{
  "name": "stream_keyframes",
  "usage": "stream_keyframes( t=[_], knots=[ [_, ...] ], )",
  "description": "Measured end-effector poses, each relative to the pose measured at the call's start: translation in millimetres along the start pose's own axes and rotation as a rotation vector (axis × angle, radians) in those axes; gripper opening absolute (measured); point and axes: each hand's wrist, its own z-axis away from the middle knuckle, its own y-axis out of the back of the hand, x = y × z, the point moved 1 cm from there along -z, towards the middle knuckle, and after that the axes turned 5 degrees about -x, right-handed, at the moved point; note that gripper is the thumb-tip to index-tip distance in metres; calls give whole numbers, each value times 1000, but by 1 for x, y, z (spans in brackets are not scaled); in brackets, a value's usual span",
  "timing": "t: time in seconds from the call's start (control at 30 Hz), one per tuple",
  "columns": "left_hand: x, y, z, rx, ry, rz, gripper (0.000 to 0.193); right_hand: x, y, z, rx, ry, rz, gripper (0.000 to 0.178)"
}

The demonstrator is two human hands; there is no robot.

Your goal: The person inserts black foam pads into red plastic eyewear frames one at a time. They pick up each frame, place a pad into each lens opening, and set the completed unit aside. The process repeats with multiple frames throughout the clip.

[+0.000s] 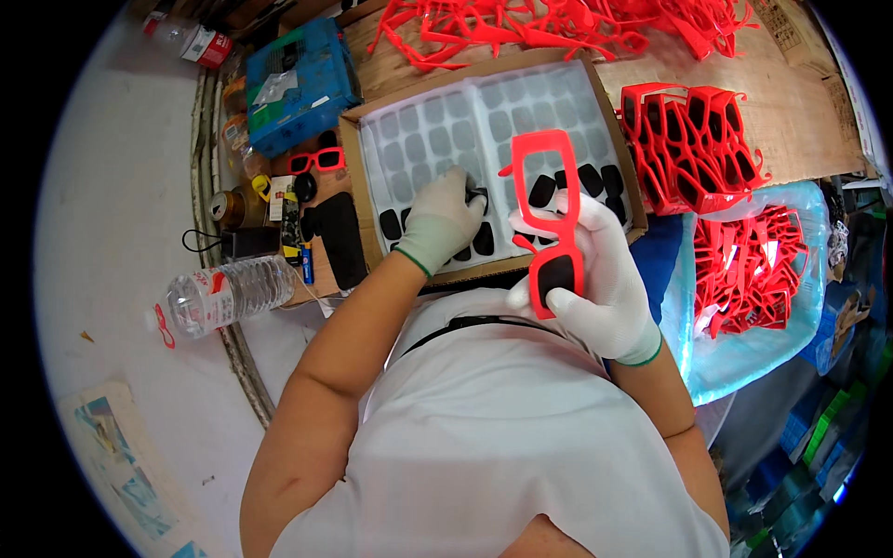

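Note:
My right hand (pixel 609 298), in a white glove, grips red glasses frames (pixel 566 234) upright above the tray. A dark lens (pixel 556 274) fills the frame's lower opening; through its upper opening the tray shows. My left hand (pixel 441 216), also gloved, reaches into a cardboard box (pixel 502 267), its fingers closed at a dark lens (pixel 477 195). Lenses lie in rows inside the box, mostly beneath a whitish translucent sheet (pixel 476 112). Uncovered dark lenses (pixel 590 179) show near the right hand, and others around the left hand.
Stacked red sunglasses (pixel 690 149) stand right of the box. Below them is a blue-lined bin (pixel 811 279) of red frames. Loose red frames (pixel 521 33) lie at the back. To the left are a blue box (pixel 302 84), red glasses (pixel 318 161) and a plastic bottle (pixel 233 293).

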Motion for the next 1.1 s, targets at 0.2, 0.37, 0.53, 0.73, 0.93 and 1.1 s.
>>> stream_keyframes(
  t=[0.2, 0.37, 0.53, 0.73, 0.93, 1.1],
  knots=[
    [24, 67, 64, -220, -198, 1365, 20, 4, 3, -7, 179, 10, 189, 59],
    [59, 68, 71, -102, -222, 1171, 23, 24, -10, -22, 165, 92, 339, 43],
    [42, 62, 76, -386, -214, 1569, 24, 15, -4, -14, 87, -8, 362, 15],
    [49, 69, 80, -359, -246, 1420, 29, 20, -4, -10, -25, 19, 93, 16],
    [60, 67, 86, -186, -210, 1227, 21, 20, 2, -12, -47, -83, 158, 16],
    [60, 66, 89, -175, -248, 1223, 18, 25, 2, -9, -70, -79, 25, 18]
  ],
)
